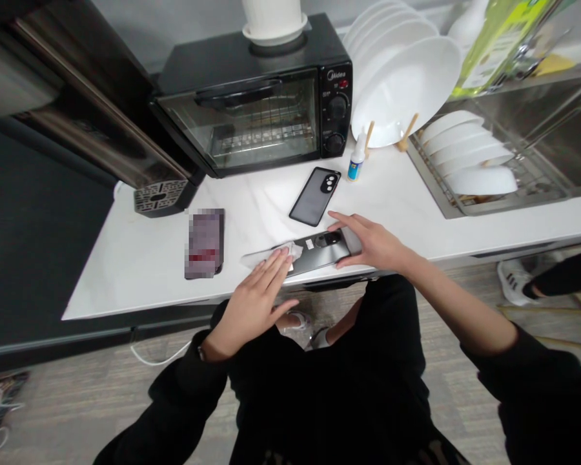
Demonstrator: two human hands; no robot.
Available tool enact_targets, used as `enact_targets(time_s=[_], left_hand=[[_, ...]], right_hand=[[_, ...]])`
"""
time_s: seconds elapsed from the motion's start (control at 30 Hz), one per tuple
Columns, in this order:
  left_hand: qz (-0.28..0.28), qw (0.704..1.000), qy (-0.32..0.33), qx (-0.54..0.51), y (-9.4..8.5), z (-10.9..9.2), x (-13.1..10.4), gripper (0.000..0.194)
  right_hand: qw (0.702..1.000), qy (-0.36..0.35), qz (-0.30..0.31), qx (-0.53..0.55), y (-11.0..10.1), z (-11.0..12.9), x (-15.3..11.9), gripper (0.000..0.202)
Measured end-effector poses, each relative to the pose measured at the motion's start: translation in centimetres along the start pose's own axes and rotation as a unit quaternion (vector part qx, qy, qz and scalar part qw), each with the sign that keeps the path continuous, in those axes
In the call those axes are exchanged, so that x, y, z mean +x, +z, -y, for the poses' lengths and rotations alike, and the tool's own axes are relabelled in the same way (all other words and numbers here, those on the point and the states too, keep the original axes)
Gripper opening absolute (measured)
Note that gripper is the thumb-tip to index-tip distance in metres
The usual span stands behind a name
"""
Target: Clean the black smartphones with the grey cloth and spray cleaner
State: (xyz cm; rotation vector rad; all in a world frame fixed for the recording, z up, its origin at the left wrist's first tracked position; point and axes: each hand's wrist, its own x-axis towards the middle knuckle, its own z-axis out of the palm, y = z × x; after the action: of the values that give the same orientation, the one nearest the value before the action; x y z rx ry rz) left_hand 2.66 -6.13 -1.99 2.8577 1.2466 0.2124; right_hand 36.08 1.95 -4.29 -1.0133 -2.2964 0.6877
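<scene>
Left hand [257,298] (fingers outstretched) presses tissue [294,249] onto phone [318,255] gripped by right hand [374,244].

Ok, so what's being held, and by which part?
The phone, by its camera end, edges between the right hand's thumb and fingers. The left hand lies flat on a wipe.

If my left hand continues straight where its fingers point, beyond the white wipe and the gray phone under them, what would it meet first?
Probably the dark phone case, lying just past the gray phone; depth is unclear, so passing above it is possible.
</scene>
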Motion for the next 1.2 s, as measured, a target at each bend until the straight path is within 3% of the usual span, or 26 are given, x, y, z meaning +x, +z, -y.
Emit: enact_targets(time_s=[0.1, 0.23, 0.33, 0.43, 0.53, 0.6, 0.67, 0.77, 0.87, 1.0, 1.1, 1.2], left_hand=[[-0.003, 0.999, 0.038, -0.011, 0.6, -1.5, 1.6, 0.086], [-0.020, 0.992, 0.125, -0.029, 2.3, -3.8, 7.4, 0.083], [-0.034, 0.991, 0.124, -0.034, 2.7, -3.8, 9.7, 0.081], [-0.028, 0.996, 0.087, -0.026, 2.0, -2.1, 7.9, 0.082], [-0.024, 1.000, 0.016, -0.009, 1.0, -0.3, 3.4, 0.085], [-0.018, 1.000, -0.017, 0.000, 0.5, 0.0, 0.8, 0.086], [-0.012, 1.000, -0.028, 0.005, 0.5, -0.6, -0.4, 0.086], [-0.007, 1.000, 0.014, -0.005, 1.2, -2.6, 1.1, 0.086], [-0.013, 0.995, 0.091, -0.024, 2.1, -4.3, 5.4, 0.086], [-0.037, 0.993, 0.104, -0.028, 2.5, -4.1, 9.3, 0.080], [-0.027, 0.997, 0.076, -0.019, 2.0, -2.6, 7.8, 0.077], [-0.025, 1.000, 0.007, -0.004, 1.1, -1.2, 3.5, 0.080]], right_hand=[[1.000, -0.012, -0.006, 0.003, 0.0, 0.0, 0.0, 0.112], [1.000, -0.022, -0.003, 0.006, 0.1, -0.2, -0.1, 0.101], [1.000, -0.014, -0.004, 0.004, 0.2, -0.3, -0.1, 0.102], [1.000, -0.008, -0.006, -0.003, 0.2, -0.3, -0.2, 0.109], [1.000, -0.003, -0.001, -0.003, 0.2, -0.2, -0.1, 0.110], [1.000, 0.002, 0.003, -0.004, 0.1, -0.1, -0.1, 0.110], [1.000, 0.001, 0.006, -0.005, 0.1, -0.1, 0.0, 0.110], [1.000, -0.010, -0.001, 0.001, 0.1, 0.0, 0.0, 0.111], [1.000, -0.017, -0.003, 0.010, 0.1, -0.1, 0.0, 0.104], [1.000, -0.007, -0.004, 0.014, 0.3, -0.2, -0.2, 0.102], [1.000, 0.000, -0.007, 0.008, 0.3, -0.2, -0.2, 0.111], [1.000, 0.004, -0.004, 0.006, 0.2, 0.0, -0.1, 0.111]])
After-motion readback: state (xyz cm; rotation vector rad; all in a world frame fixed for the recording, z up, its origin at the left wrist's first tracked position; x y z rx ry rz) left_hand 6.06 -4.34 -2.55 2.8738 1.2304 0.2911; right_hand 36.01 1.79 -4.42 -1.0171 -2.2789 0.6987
